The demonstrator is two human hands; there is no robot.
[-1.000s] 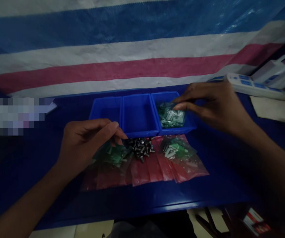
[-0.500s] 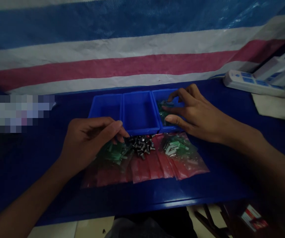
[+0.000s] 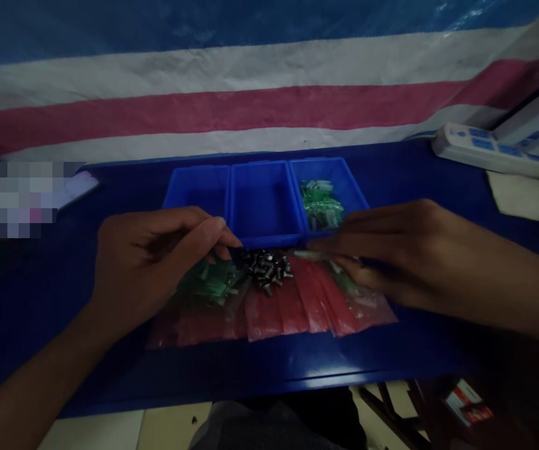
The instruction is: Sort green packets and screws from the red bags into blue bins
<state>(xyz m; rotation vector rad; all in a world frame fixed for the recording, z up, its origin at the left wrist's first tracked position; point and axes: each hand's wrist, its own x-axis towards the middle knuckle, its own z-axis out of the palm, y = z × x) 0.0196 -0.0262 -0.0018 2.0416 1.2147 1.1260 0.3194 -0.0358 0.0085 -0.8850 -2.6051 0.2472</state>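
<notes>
Under my right hand [image 3: 386,247], I'm likely taking the plastic bag [image 3: 373,307]; pinching or not, I can't tell. Lifting calls for firmness.

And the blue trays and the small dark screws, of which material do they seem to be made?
Blue trays: probably moulded plastic, semi-matt, with even colour and thin rims.
Dark screws: likely metal, shiny, given their bright glints; bare or coated, I cannot tell.
</notes>
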